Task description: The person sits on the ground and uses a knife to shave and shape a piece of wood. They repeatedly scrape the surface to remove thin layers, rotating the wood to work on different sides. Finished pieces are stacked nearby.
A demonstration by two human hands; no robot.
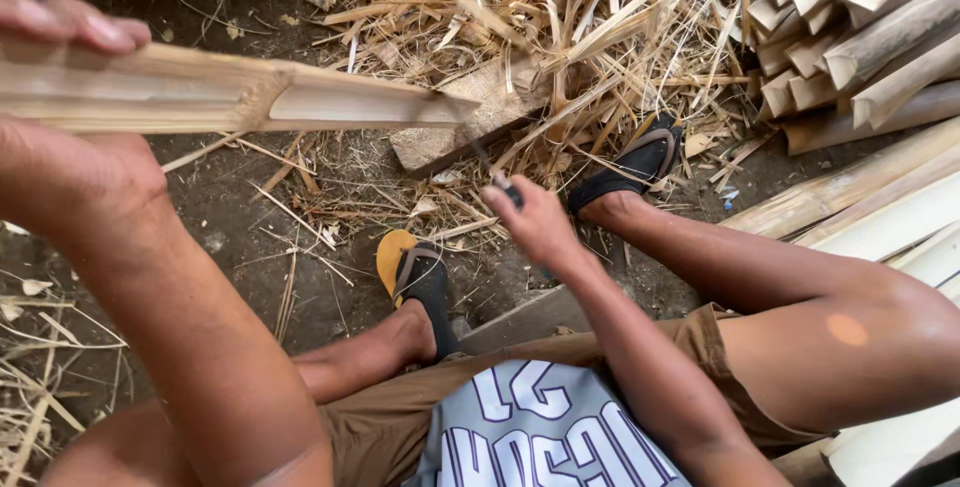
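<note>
Head view, looking down on a seated person working split bamboo over bare earth. A split bamboo stave [230, 97] is held level across the upper left of the frame by the left hand [70, 97], whose grip is wrapped about the stave, fingertips over its top edge and palm beneath. Its free end is directed toward a wooden block [470, 122] that lies on the ground [250, 227] among dry shavings [560, 37]. The right hand [530, 217] is closed on a dark handle [508, 191]; a thin blade appears to run up from it toward the stave's tip, though its outline is blurred and cannot be traced with certainty. Two sandalled feet [425, 287] are planted just below the block. Finished staves [860, 37] are stacked at the upper right.

Hazards, as judged: should the blade glance off the hard node of the stave, it could be carried down toward the nearer foot or the bare shin. Should the left grip slacken, the stave could twist and the split could run off line.
</note>
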